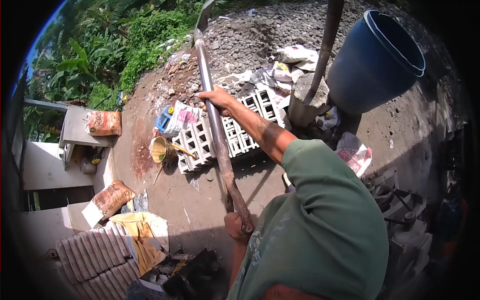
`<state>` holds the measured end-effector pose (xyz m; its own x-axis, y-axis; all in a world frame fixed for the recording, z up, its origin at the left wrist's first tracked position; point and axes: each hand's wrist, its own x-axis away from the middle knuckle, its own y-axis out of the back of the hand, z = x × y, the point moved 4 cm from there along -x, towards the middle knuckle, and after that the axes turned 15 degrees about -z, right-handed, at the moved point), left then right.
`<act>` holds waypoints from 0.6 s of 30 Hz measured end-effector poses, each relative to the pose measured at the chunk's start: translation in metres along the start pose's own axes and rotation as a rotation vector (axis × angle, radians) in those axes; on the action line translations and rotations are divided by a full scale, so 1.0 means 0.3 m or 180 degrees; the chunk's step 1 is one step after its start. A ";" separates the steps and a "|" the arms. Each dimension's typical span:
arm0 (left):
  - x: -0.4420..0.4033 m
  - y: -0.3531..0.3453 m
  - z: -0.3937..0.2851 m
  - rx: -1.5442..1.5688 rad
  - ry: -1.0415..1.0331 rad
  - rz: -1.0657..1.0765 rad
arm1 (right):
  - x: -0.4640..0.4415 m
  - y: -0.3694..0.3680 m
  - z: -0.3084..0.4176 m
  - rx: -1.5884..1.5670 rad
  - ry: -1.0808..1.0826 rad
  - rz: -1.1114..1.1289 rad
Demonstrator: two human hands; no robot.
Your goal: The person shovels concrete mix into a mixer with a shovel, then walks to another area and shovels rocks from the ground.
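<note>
A long-handled shovel (216, 127) stretches diagonally across the view, its blade only partly visible at the top edge. My right hand (218, 100) is closed around the metal shaft at its middle. Lower down, near the worn end of the handle, my left hand (235, 226) is closed in a fist on it. Behind the shaft lie grey hollow concrete blocks (197, 142), set in a row on the ground.
A large blue drum (367, 65) stands at the upper right beside a concrete post (305, 102). Gravel (250, 37) covers the back. A yellowish bucket (159, 149), a blue jug (164, 119) and sacks (112, 199) lie at left. Stacked bundles (95, 252) fill the lower left.
</note>
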<state>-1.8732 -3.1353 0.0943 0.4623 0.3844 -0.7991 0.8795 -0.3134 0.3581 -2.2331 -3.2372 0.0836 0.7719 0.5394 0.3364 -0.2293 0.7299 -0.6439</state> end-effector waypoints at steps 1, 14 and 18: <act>0.044 0.061 0.029 -0.0099 -0.0038 0.0520 | 0.037 -0.026 -0.031 -0.0297 0.0007 0.0472; 0.426 1.070 0.280 -0.1647 0.3306 0.0040 | 0.830 0.101 -0.899 -0.1412 -0.2204 -0.0433; 0.457 1.230 0.430 -0.1585 0.3811 -0.0116 | 0.983 0.227 -1.042 -0.1378 -0.2839 -0.0439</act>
<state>-1.4998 -3.3102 0.0546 0.0228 0.9995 0.0214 0.7212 -0.0313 0.6920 -1.8357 -3.1596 -0.0758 0.0079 0.7089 0.7053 0.2012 0.6898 -0.6955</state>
